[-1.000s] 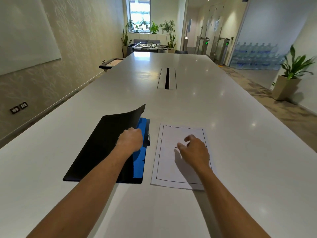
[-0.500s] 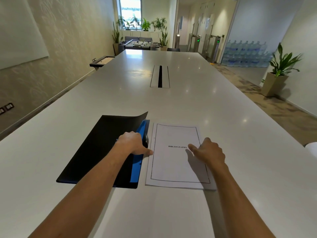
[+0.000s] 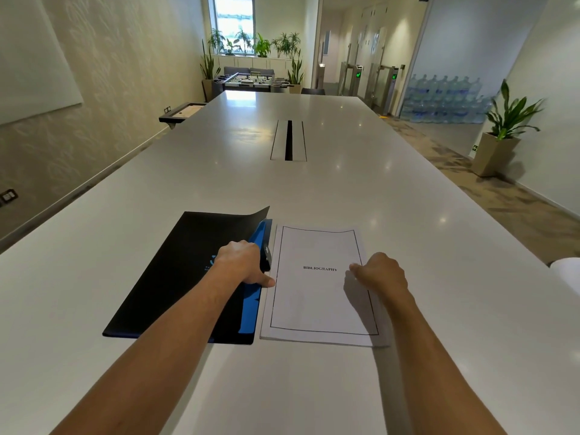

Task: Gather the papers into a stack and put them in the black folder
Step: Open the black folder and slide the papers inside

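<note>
A black folder (image 3: 175, 277) lies on the white table (image 3: 329, 189), left of centre. Its cover is lifted a little along the right edge, showing a blue inner lining (image 3: 251, 312). My left hand (image 3: 241, 262) grips that raised right edge, thumb pointing towards the papers. Directly to the right lies a stack of white papers (image 3: 314, 302); the top sheet has a black border and the word BIBLIOGRAPHY. My right hand (image 3: 381, 274) sits on the stack's right edge with fingers curled onto it.
A cable slot (image 3: 288, 140) runs down the table's middle, farther back. A white object (image 3: 568, 274) pokes in at the right edge. A potted plant (image 3: 502, 133) and stacked water bottles (image 3: 445, 98) stand off to the right.
The paper stack has slid left until it lies against the folder. My right hand has moved from the sheet's middle to its right edge. The folder cover has dropped lower.
</note>
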### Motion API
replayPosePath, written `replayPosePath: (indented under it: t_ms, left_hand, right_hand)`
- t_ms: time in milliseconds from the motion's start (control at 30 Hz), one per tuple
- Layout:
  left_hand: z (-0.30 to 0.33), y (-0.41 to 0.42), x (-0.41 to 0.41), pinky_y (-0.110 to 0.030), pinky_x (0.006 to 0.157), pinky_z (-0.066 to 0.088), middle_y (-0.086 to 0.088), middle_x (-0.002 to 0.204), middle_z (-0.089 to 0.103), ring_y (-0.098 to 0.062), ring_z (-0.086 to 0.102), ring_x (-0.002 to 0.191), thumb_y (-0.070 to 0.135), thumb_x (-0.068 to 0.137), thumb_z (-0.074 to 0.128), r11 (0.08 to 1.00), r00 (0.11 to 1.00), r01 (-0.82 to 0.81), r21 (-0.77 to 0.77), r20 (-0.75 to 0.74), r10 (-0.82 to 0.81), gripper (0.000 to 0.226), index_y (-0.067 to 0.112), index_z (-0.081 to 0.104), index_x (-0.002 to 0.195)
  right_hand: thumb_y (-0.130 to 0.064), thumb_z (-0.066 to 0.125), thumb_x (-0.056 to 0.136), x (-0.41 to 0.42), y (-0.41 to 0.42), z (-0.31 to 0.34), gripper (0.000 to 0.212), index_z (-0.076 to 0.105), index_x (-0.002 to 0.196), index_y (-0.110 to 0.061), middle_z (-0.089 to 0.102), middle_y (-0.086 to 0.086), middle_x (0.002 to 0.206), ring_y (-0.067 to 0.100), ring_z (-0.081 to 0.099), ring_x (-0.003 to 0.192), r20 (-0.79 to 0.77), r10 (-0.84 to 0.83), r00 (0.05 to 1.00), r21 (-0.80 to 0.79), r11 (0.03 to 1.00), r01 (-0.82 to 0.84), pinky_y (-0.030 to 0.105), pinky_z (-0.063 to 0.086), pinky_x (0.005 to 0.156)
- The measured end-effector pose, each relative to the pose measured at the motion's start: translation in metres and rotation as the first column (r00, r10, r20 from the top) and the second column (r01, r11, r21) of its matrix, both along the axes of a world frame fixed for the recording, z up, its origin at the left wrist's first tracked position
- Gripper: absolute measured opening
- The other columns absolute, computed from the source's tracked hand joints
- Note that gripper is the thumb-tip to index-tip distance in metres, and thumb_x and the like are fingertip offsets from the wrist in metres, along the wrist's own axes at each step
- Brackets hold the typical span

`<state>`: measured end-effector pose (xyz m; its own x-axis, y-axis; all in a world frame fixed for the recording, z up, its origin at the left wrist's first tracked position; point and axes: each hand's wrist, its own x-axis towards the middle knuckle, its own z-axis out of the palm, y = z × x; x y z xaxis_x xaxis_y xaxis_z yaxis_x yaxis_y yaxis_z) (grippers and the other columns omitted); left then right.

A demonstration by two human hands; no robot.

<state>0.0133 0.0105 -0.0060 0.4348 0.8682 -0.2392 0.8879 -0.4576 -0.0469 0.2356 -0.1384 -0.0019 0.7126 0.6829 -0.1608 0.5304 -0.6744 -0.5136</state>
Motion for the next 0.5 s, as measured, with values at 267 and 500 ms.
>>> replayPosePath:
  t_ms: [267, 500]
  left_hand:
    - [-0.002, 0.001, 0.0, -0.027, 0.06, 0.048, -0.002, 0.074, 0.052, -0.014, 0.053, 0.062, 0.07, 0.066, 0.069, 1.0, 1.0, 0.008, 0.01, 0.001, -0.008, 0.06, 0.018, 0.038, 0.071]
    - [0.0, 0.0, -0.001, -0.028, 0.062, 0.049, -0.002, 0.073, 0.052, -0.014, 0.052, 0.061, 0.069, 0.066, 0.069, 1.0, 1.0, 0.007, 0.0, 0.011, -0.007, 0.061, 0.017, 0.039, 0.072]
  right_hand:
    - [-0.042, 0.062, 0.085, -0.02, 0.004, -0.002, 0.064, 0.032, 0.128, -0.005, 0.061, 0.019, 0.121, 0.038, 0.06, 0.106, 0.13, 0.024, 0.991, 0.037, 0.999, -0.029, 0.033, 0.037, 0.072]
    - [-0.046, 0.064, 0.085, -0.006, 0.007, 0.002, 0.079, 0.025, 0.138, -0.002, 0.046, 0.023, 0.139, 0.041, 0.049, 0.122, -0.171, -0.04, 0.985, 0.102, 0.993, 0.058, 0.044, 0.043, 0.093]
